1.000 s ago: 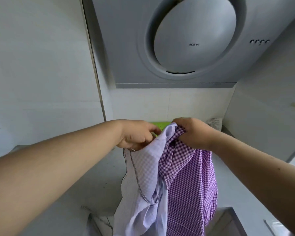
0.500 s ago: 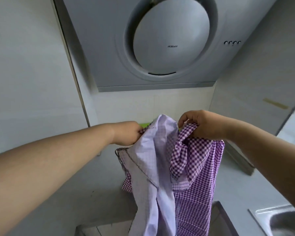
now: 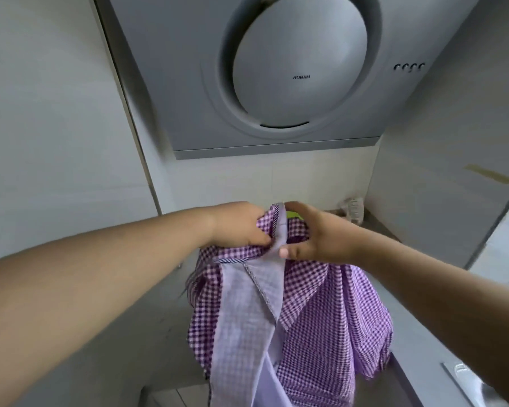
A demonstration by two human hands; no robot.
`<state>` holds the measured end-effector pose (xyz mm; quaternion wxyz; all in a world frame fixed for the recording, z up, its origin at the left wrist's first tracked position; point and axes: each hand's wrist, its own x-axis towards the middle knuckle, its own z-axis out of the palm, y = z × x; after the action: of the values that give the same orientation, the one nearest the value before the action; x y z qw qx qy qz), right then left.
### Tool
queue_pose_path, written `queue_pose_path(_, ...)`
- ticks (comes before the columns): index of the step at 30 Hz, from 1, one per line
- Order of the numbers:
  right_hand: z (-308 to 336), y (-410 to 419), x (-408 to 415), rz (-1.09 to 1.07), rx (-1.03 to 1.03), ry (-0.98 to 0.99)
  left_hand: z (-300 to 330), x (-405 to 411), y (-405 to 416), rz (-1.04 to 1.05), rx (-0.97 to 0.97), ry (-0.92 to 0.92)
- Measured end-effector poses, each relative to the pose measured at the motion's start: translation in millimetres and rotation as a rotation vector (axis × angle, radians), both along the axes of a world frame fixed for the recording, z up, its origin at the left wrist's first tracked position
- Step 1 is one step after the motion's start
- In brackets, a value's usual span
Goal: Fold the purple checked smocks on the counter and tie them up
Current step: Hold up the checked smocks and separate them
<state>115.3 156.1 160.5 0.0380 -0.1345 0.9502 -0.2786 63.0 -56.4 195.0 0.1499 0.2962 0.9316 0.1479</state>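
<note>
My left hand (image 3: 241,227) grips a bunched fold of the purple checked smock (image 3: 321,312), my right hand (image 3: 315,236) pinches its pale inside-out band at the top, and the cloth hangs between my hands, raised above the grey table (image 3: 147,327).

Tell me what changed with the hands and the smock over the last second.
The hands came together again at the top of the purple checked smock. The left hand still grips bunched cloth; the right hand now pinches the pale reverse-side strip between thumb and fingers. The smock stays lifted, hanging over the counter.
</note>
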Motion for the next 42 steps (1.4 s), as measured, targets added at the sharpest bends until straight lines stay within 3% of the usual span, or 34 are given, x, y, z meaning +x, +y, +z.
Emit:
queue_pose_path(5, -9.4, -28.6, -13.6, -0.209, -0.324, -0.080, -0.2, 1.3, -0.9, -0.100, -0.007, 0.075)
queue_pose_path(7, -13.9, -29.0, -18.4, -0.200, -0.316, -0.174, -0.8, -1.2, -6.6, -0.055, -0.024, 0.122)
queue_pose_path(10, -17.8, -25.4, -21.2, -0.123, -0.098, -0.172, -6.3, -9.3, -15.5, -0.033, -0.131, 0.201)
queue_pose_path(14, -22.8, -6.5, -26.9, -0.087, 0.394, 0.026, -6.7, -19.2, -38.5, -0.039, -0.156, 0.186)
queue_pose_path(15, -27.3, -0.3, -28.8, -0.119, 0.421, 0.047, -4.8, -20.4, -43.6, -0.020, -0.139, 0.183)
queue_pose_path(20, -30.4, -1.5, -30.7, -0.115, 0.153, -0.080, 0.4, -21.7, -49.3, 0.048, -0.069, 0.250)
queue_pose_path(24, -32.1, 10.0, -32.5, 0.054, 0.562, -0.268, -3.9, -33.7, -63.8, 0.275, -0.263, 0.380)
queue_pose_path(25, -33.1, 17.2, -34.0, 0.030, 0.659, -0.243, -3.6, -37.5, -70.9, 0.380, -0.230, 0.361)
queue_pose_path(26, -33.7, 26.1, -39.8, -0.079, 0.586, -0.188, -3.0, -41.0, -79.1, 0.506, -0.117, 0.295)
queue_pose_path(28, -25.3, 37.6, -44.5, -0.356, 0.201, -0.052, -4.5, -43.5, -90.1, 0.698, 0.298, 0.078)
queue_pose_path(29, -22.4, 36.1, -44.1, -0.409, 0.059, 0.033, -7.2, -41.0, -89.7, 0.675, 0.448, 0.013)
queue_pose_path(30, -19.7, 28.4, -40.3, -0.368, 0.075, 0.063, -8.5, -35.0, -85.1, 0.560, 0.485, -0.003)
queue_pose_path(33, -12.7, -19.2, -20.6, -0.144, 0.071, 0.005, -23.6, -17.2, -52.2, 0.123, 0.192, 0.054)
queue_pose_path(35, -6.7, -39.0, -13.3, -0.100, 0.008, 0.028, -33.9, -10.2, -27.6, -0.041, 0.095, 0.073)
queue_pose_path(42, -16.0, -21.9, -4.4, 0.034, -0.245, -0.108, -42.4, -15.3, -19.0, 0.004, 0.173, 0.166)
